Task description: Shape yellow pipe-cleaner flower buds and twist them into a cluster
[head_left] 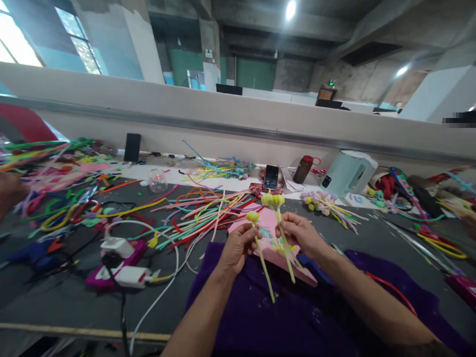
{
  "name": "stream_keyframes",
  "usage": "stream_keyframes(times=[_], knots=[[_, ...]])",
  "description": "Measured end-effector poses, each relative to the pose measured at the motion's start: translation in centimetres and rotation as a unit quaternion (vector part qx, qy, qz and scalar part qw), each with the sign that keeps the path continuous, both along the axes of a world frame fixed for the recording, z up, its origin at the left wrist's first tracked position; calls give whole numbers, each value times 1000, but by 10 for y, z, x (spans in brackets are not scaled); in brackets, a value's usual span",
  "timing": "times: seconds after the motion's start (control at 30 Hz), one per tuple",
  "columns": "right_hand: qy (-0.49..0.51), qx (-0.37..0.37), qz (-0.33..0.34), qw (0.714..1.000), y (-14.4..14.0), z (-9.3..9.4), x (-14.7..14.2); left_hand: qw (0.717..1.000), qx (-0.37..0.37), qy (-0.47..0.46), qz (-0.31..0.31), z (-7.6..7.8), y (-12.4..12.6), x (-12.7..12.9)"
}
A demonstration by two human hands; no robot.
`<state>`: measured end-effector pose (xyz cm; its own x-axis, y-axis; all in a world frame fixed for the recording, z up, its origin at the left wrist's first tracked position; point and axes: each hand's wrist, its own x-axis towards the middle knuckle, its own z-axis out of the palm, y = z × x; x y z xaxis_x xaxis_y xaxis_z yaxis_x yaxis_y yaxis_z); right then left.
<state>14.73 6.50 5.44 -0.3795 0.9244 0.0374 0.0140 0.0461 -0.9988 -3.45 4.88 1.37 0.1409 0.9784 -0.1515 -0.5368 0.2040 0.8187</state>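
My left hand [240,245] pinches the stem of a yellow pipe-cleaner flower [266,272], its small round head just above my fingertips. In my right hand [299,233] is a bunch of yellow pipe-cleaner flowers [273,200], their heads clustered at the top and their stems hanging down. The two hands are close together but apart. Below them lies a pink box or board [267,218] with small teal and yellow pieces on it. Purple cloth [238,317] spreads under my forearms.
Loose pipe cleaners [208,210] cover the left and middle of the dark table [186,307]. A power strip [126,270] with white cables sits at left. Behind stand a phone [271,177], a brown bottle [303,170], and a kettle [347,173]. Another person's hand [11,191] shows far left.
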Motion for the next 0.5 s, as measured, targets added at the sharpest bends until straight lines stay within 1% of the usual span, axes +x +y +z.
stream_keyframes(times=[0.1,0.2,0.37,0.5], knots=[[-11,15,11,1000,-29,-8,-19,1000,23,-16,-11,1,-7,5],[-7,49,12,999,-43,-21,-28,999,31,-30,-13,1,-13,10],[16,85,-27,996,-47,-47,-28,998,36,-40,-22,2,-17,15],[-14,125,-43,991,-43,-60,-22,998,61,-14,-9,3,-18,18]])
